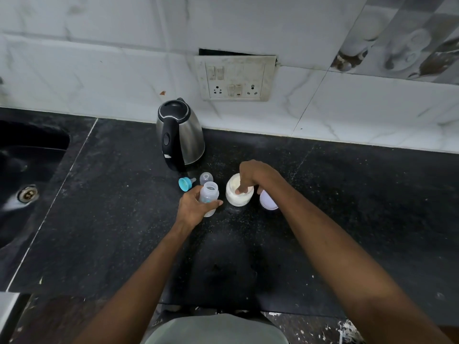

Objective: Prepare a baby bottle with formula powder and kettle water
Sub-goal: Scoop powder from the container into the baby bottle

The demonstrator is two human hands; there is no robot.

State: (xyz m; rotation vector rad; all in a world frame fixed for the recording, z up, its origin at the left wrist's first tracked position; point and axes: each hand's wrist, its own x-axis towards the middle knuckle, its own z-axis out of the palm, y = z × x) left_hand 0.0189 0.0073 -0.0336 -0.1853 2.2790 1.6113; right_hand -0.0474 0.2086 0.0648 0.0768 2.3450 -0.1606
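Now the task looks about half way: the bottle (209, 197) is open and upright just left of the powder jar (239, 193), and no water is visible inside. The left hand (193, 207) is wrapped around the clear plastic bottle. The right hand (253, 177) has its fingers curled down into the round white jar; I cannot tell if it holds a scoop. The shiny steel kettle (180, 136) stands behind the jar, untouched. The teal ring with teat (185, 183) lies left of the jar on the speckled black counter (111, 194).
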